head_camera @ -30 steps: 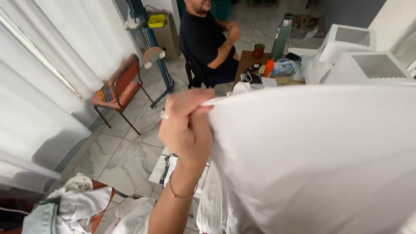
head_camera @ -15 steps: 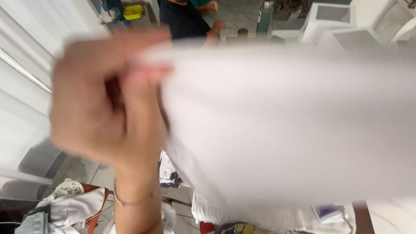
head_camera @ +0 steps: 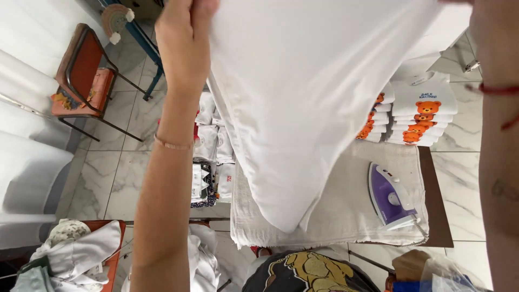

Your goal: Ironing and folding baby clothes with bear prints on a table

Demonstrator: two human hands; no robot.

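I hold a white garment (head_camera: pixel 303 103) up in front of me, and it hangs down to a point over a cloth-covered ironing table (head_camera: pixel 346 211). My left hand (head_camera: pixel 184 38) pinches its upper left corner, arm raised, a thin bracelet on the wrist. My right hand is cut off by the top right corner; only its forearm (head_camera: pixel 500 140) with a red string on the wrist shows. A purple and white iron (head_camera: pixel 392 196) rests on the table's right part.
A stack of folded white shirts with orange bear prints (head_camera: pixel 416 116) lies at the table's far end. More folded clothes (head_camera: pixel 208 162) are piled left of the table. A red chair (head_camera: pixel 81 78) stands at left, white laundry (head_camera: pixel 81 254) at lower left.
My hands have lifted the garment higher, and my view has tilted down from the room and a seated person to the table, the iron and the stacked shirts.
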